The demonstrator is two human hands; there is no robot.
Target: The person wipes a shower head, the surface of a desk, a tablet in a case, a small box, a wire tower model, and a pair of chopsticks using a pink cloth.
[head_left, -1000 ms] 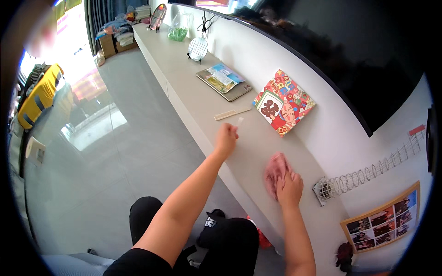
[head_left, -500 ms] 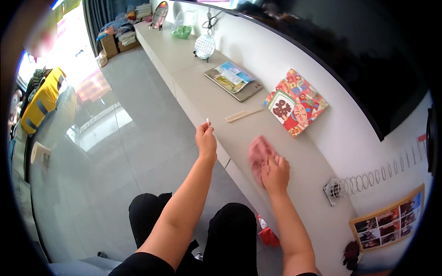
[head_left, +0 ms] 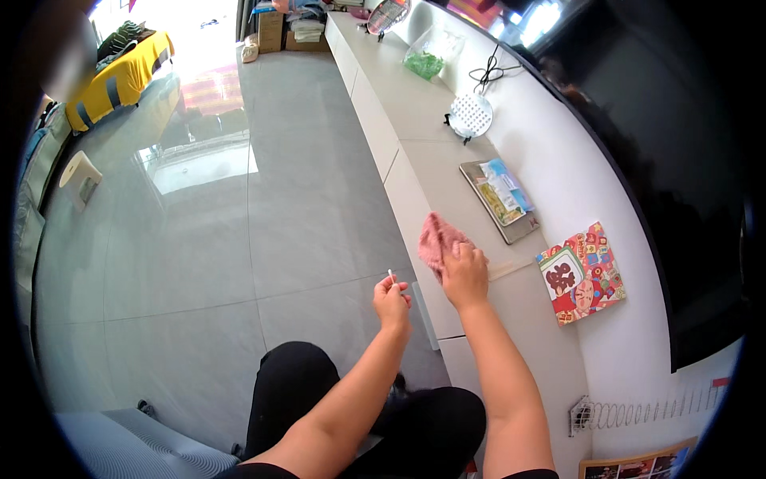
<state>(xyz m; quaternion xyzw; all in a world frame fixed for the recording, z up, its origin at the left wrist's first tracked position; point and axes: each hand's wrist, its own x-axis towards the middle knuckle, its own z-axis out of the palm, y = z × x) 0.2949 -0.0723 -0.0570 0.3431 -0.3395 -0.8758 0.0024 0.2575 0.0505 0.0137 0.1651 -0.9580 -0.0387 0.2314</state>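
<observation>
My right hand [head_left: 465, 275] presses a pink fluffy cloth [head_left: 436, 239] onto the top of the long, low beige cabinet [head_left: 435, 172], near its front edge. Fingers are curled over the cloth. In front of the cabinet, above the floor, my left hand [head_left: 391, 305] pinches a small white stick-like piece [head_left: 391, 275]; its kind is too small to make out. A flat beige strip [head_left: 511, 270] lies just right of my right hand, partly hidden by it.
Along the cabinet stand a tablet-like board [head_left: 523, 231] with colourful packets, a red patterned book [head_left: 582, 275], a round white dotted disc [head_left: 471, 116] and a bag with green contents [head_left: 424, 64]. A black television [head_left: 638, 160] overhangs it. A white stool [head_left: 80, 177] stands at left.
My right hand has slid the cloth farther along the cabinet, closer to the beige strip and the front edge. My left hand still pinches the white piece. The view has turned left.
</observation>
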